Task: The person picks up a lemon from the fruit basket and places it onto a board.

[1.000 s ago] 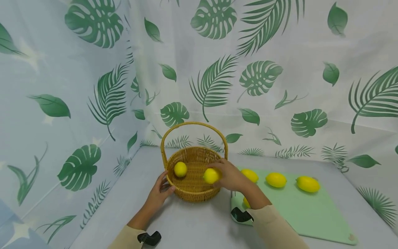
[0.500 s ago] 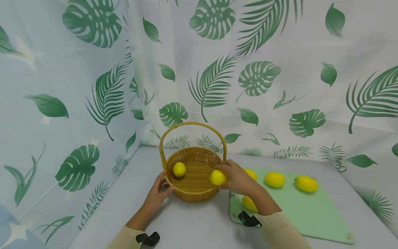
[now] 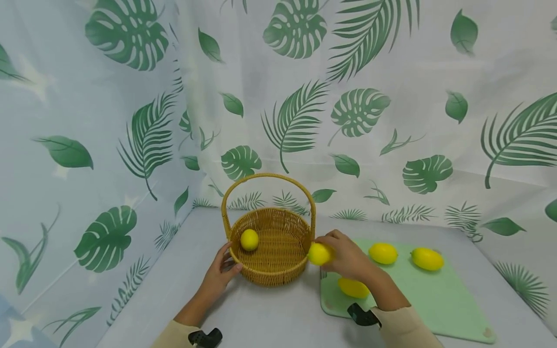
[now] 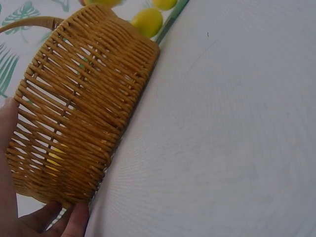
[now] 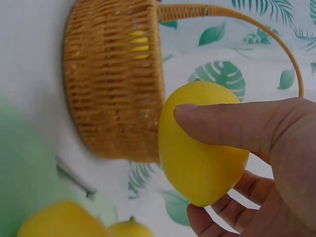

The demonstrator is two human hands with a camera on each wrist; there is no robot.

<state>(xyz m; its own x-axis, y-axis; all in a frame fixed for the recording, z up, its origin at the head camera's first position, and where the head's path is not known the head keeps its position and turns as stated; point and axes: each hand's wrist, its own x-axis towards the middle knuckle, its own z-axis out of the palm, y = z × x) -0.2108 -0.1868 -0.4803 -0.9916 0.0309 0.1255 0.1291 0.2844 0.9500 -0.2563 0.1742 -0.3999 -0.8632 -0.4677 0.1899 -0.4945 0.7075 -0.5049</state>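
A wicker basket with a tall arched handle stands on the table, and one lemon lies inside at its left. My left hand holds the basket's left side, thumb at the front and fingers round the wall, as the left wrist view also shows. Just outside the basket's right rim, my right hand grips another lemon between thumb and fingers, above the table. Several lemons lie on a green cutting board to the right, among them a near one below my right wrist. My right hand may hide part of the board.
Two more lemons, a middle one and a right one, lie toward the board's far side. A leaf-print curtain hangs behind and at the left of the table.
My right hand has moved right with the lemon, from over the basket's inside to beyond its right rim. My left hand keeps its hold on the basket.
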